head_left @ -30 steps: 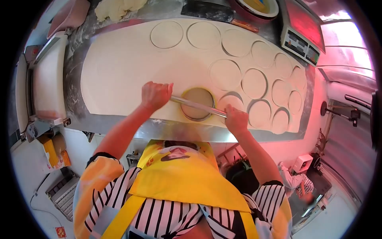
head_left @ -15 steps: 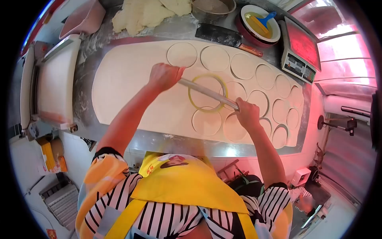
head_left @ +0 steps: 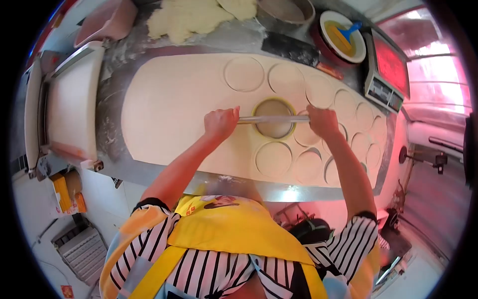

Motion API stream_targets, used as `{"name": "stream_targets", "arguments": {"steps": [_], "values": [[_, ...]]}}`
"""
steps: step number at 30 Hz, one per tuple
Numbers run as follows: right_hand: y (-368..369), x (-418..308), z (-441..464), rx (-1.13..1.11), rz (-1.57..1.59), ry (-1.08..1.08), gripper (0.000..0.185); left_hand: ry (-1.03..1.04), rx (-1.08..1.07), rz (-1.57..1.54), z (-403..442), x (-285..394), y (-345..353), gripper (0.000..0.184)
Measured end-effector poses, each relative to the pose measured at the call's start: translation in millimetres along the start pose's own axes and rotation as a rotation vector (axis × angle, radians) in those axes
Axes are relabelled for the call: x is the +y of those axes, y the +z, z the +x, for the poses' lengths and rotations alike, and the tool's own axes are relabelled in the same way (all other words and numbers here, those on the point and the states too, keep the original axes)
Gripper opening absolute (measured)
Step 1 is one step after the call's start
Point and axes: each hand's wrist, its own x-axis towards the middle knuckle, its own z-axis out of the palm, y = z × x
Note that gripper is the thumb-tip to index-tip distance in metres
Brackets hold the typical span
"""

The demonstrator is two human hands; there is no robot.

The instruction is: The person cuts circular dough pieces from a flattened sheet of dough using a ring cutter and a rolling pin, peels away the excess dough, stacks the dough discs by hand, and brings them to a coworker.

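Note:
A wide rolled-out sheet of dough [head_left: 169,99] covers much of the metal worktop, with several cut circles at its right side. Over the dough sits a round cutter with a yellow rim [head_left: 275,137], and a straight metal bar [head_left: 274,119] runs across its top. My left hand [head_left: 221,123] is closed around the bar's left end. Around the right end wraps my right hand [head_left: 323,121], covering part of the circles behind it. The area inside the ring looks darker than the surrounding dough.
At the back lie a lump of dough [head_left: 189,20], a metal pan [head_left: 286,12], a dark cleaver [head_left: 289,47] and a bowl [head_left: 326,30] with a blue-handled brush [head_left: 351,31]. A scale [head_left: 386,74] stands right; a dough roller machine [head_left: 74,104] stands left.
The bar has swung from a slant to nearly level. The ring looks smaller and lower against the dough. My left hand moved toward me, my right hand slightly away; the view shifted a little.

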Motion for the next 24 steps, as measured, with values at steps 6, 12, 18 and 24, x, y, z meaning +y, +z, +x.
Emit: {"name": "stream_targets", "arguments": {"steps": [6,12,18,24], "values": [[-23,-114,-5,0.14,0.276,-0.023,0.012,0.255,-0.03,0.022,49,-107,-76,0.04],[37,-130,25,0.093,0.186,0.108,0.007,0.244,-0.038,0.109,60,-124,-42,0.04],[15,-97,88,0.041,0.046,-0.068,0.007,-0.159,0.002,0.185,-15,-104,-38,0.039],[-29,-148,-65,0.059,0.183,0.087,0.005,0.128,-0.075,0.023,-47,-88,-98,0.041]]}}
